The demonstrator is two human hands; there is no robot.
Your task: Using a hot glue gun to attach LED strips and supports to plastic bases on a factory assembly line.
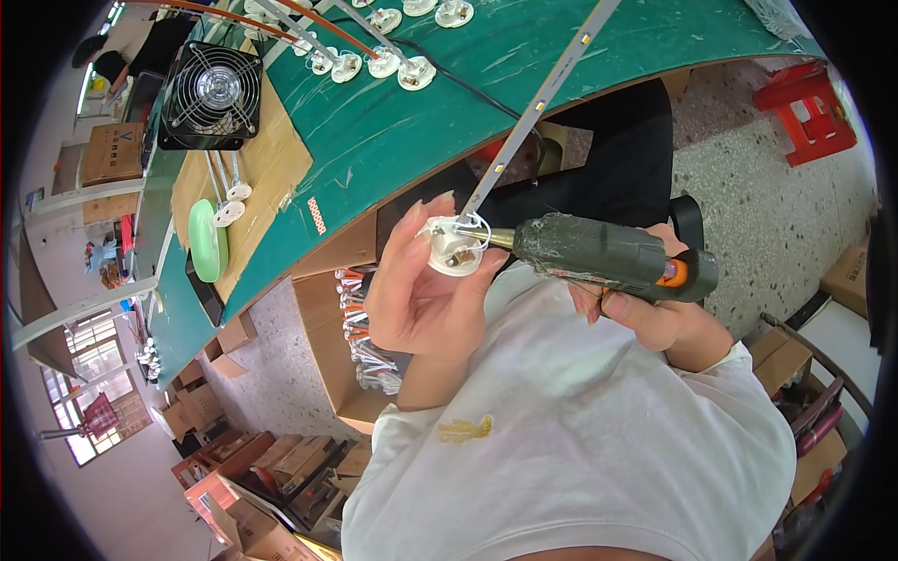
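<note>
White short-sleeved shirt (580,421), yellowish mark (465,429) on it

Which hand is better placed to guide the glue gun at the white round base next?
Probably the right hand: it holds the dark glue gun, whose nozzle points toward the white round base. The left hand is occupied, holding that base.
</note>
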